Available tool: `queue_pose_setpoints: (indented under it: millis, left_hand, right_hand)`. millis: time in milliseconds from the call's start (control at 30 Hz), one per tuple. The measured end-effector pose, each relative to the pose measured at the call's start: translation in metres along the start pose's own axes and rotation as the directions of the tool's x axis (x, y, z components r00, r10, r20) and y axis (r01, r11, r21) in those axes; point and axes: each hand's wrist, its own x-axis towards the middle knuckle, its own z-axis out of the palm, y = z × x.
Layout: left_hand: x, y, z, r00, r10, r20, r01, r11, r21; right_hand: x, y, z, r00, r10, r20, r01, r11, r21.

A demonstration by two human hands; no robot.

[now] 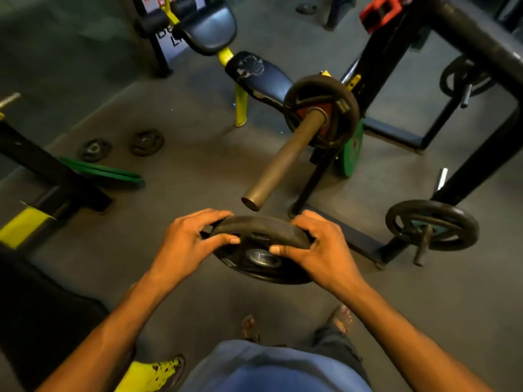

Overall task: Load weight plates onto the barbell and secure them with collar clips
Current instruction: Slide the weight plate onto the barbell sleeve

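A black weight plate [256,263] hangs in front of me, tilted, its centre hole facing up toward me. My left hand [189,240] grips its left rim and my right hand [319,246] grips its right rim, fingers curled over the edge. Just beyond the plate, the bare end of the barbell sleeve [278,162] points toward me. One black plate [321,110] sits on the sleeve's far end, with a red collar part visible at its hub. A red collar clip [382,11] lies on the rack at the top right.
A green plate [351,154] leans under the bar by the black rack frame [481,41]. Plates hang on storage pegs [433,224] at right. Two small plates [121,145] and green plates [99,172] lie on the floor at left. A padded bench [254,72] stands behind.
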Motion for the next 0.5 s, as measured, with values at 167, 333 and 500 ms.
queue_pose_setpoints:
  millis: [167,333,500]
  left_hand:
    - [0.034,-0.024,-0.025,0.998,0.014,-0.067,-0.012,0.999,0.032]
    - [0.074,-0.025,-0.036,0.995,0.063,-0.079,-0.060,0.998,0.033]
    - [0.095,-0.032,-0.034,0.998,0.067,-0.009,-0.066,0.997,0.038]
  right_hand:
    - [0.044,-0.010,0.024,0.999,-0.014,-0.048,0.011,0.999,-0.047]
    - [0.081,-0.013,0.022,0.994,-0.034,-0.102,0.023,0.994,-0.106]
    - [0.085,-0.009,0.027,0.989,0.041,-0.142,-0.063,0.987,-0.151]
